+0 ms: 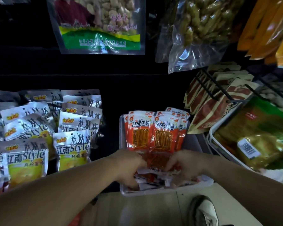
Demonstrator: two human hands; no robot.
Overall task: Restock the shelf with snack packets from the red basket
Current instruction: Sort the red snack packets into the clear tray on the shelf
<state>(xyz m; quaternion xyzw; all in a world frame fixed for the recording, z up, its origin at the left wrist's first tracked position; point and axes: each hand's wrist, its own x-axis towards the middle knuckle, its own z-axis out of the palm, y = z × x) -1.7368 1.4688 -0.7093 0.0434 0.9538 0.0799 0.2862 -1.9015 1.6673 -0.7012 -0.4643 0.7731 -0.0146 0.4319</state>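
Note:
A clear plastic tray on the low shelf holds several red-orange snack packets standing upright in rows. At the tray's front lie more red packets, partly under my hands. My left hand reaches into the front left of the tray, its fingers curled down among the packets. My right hand grips the packets at the front right. The fingertips of both hands are hidden among the wrappers. The red basket shows only as a sliver at the bottom edge.
Silver-and-yellow snack bags fill the shelf to the left. A white wire basket with a green-gold bag sits to the right, brown-red packets behind it. Bags of nuts and pods hang above. My shoe is below.

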